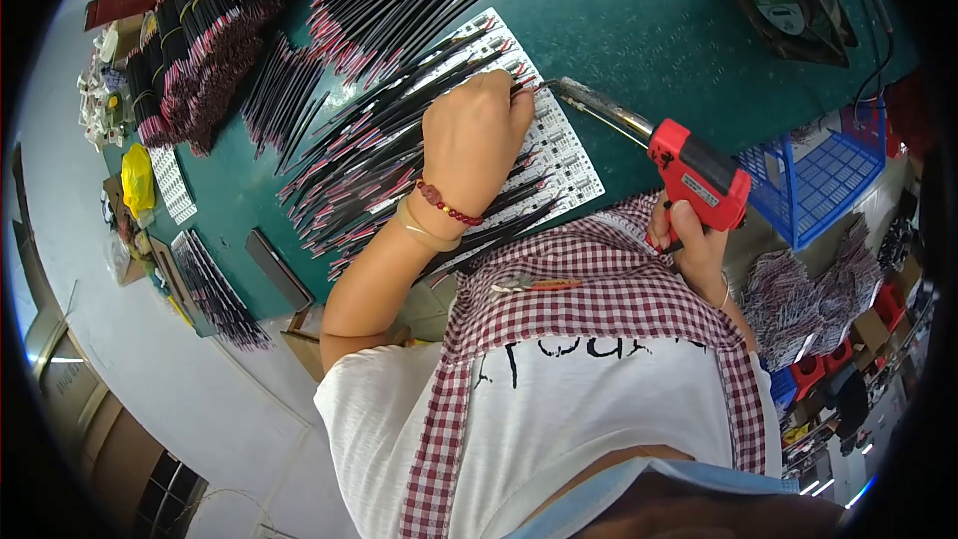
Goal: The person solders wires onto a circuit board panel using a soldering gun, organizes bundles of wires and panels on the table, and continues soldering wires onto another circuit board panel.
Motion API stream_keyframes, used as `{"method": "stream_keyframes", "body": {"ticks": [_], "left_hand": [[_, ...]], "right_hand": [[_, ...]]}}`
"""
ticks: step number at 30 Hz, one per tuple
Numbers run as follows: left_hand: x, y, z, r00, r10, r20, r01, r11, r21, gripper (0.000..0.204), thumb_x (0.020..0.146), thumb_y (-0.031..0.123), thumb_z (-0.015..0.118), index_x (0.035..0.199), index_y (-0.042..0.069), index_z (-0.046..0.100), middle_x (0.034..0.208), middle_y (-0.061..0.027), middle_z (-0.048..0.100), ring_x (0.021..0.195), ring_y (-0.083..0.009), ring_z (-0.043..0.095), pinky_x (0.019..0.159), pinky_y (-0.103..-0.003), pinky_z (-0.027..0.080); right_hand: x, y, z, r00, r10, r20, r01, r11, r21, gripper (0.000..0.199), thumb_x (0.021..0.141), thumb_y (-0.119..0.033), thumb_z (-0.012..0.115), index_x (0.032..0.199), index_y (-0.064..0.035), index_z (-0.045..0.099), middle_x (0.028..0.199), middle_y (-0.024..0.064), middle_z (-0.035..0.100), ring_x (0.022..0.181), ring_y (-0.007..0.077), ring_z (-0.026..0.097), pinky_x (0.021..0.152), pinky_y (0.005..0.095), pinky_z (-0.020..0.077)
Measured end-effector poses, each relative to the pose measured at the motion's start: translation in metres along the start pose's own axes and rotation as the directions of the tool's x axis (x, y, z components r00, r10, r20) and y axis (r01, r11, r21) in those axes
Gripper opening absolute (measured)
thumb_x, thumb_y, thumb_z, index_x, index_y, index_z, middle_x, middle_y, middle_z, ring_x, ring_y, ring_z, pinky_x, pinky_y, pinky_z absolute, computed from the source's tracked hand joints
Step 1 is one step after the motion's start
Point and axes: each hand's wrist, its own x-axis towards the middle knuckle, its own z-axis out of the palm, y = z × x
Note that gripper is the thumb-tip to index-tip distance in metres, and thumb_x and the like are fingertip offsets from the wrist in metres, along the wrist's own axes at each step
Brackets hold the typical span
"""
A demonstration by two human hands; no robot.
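My right hand is wrapped round the grip of a red and black soldering gun. The gun's metal tip points left and reaches the edge of a white circuit board panel, close to my left fingertips. My left hand is closed in a pinch over the panel, on a black wire whose end lies by the tip. Whether tip and wire touch is too small to tell. Many black wires with red and white ends lie across the panel and stick out to its left, partly hidden under my left forearm.
Loose black wires and tied wire bundles lie on the far left of the green table. A black fan stands at the far right. A blue plastic basket is below the table's right edge. A yellow bag lies left.
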Motion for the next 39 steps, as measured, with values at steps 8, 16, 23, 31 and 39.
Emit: {"method": "stream_keyframes", "body": {"ticks": [8, 16, 23, 31, 39], "left_hand": [[0.003, -0.002, 0.0, 0.999, 0.014, 0.031, -0.014, 1.0, -0.007, 0.025, 0.078, 0.018, 0.062, 0.064, -0.002, 0.055, 0.062, -0.0195, 0.056, 0.057, -0.0372, 0.056, 0.053, -0.042, 0.043], [0.002, -0.003, -0.001, 0.999, 0.026, 0.033, -0.026, 1.0, -0.01, 0.025, 0.078, 0.018, 0.062, 0.065, -0.002, 0.056, 0.064, -0.0202, 0.057, 0.058, -0.0374, 0.056, 0.054, -0.043, 0.044], [0.002, -0.004, -0.001, 0.999, 0.018, 0.036, -0.017, 1.0, -0.02, 0.025, 0.079, 0.018, 0.062, 0.065, -0.002, 0.055, 0.063, -0.0204, 0.057, 0.058, -0.0379, 0.056, 0.054, -0.043, 0.044], [0.003, -0.003, -0.002, 0.997, 0.03, 0.066, -0.033, 0.999, 0.037, 0.024, 0.079, 0.019, 0.062, 0.065, 0.0, 0.057, 0.066, -0.0189, 0.06, 0.059, -0.0353, 0.06, 0.054, -0.042, 0.048], [0.004, -0.001, -0.007, 0.995, 0.046, 0.088, -0.051, 0.997, 0.056, 0.023, 0.08, 0.02, 0.063, 0.069, 0.001, 0.057, 0.067, -0.0173, 0.061, 0.06, -0.034, 0.06, 0.054, -0.041, 0.048]], "right_hand": [[-0.002, -0.008, 0.004, 0.999, -0.035, -0.024, 0.036, 0.999, 0.021, 0.029, 0.091, -0.014, 0.05, 0.113, 0.0049, 0.051, 0.061, 0.0051, 0.052, 0.051, 0.0088, 0.046, 0.049, 0.0227, 0.0374], [0.0, -0.011, 0.004, 1.0, -0.01, -0.007, 0.01, 0.999, -0.04, 0.026, 0.091, -0.013, 0.05, 0.11, 0.0046, 0.052, 0.061, 0.0052, 0.052, 0.051, 0.0087, 0.046, 0.048, 0.0224, 0.0372], [0.0, -0.007, 0.003, 0.999, -0.033, 0.019, 0.034, 0.997, -0.072, 0.021, 0.09, -0.01, 0.051, 0.105, 0.0044, 0.052, 0.061, 0.0054, 0.053, 0.05, 0.0087, 0.046, 0.047, 0.0224, 0.037], [-0.001, -0.014, 0.004, 0.997, -0.077, -0.016, 0.077, 0.997, -0.004, 0.034, 0.092, -0.019, 0.049, 0.116, 0.0057, 0.05, 0.061, 0.005, 0.051, 0.051, 0.0095, 0.046, 0.049, 0.0237, 0.0368], [-0.005, -0.011, 0.001, 1.0, -0.017, -0.016, 0.017, 0.999, -0.029, 0.034, 0.092, -0.019, 0.05, 0.116, 0.0053, 0.05, 0.061, 0.0052, 0.051, 0.052, 0.0095, 0.046, 0.049, 0.0232, 0.0368]]}}
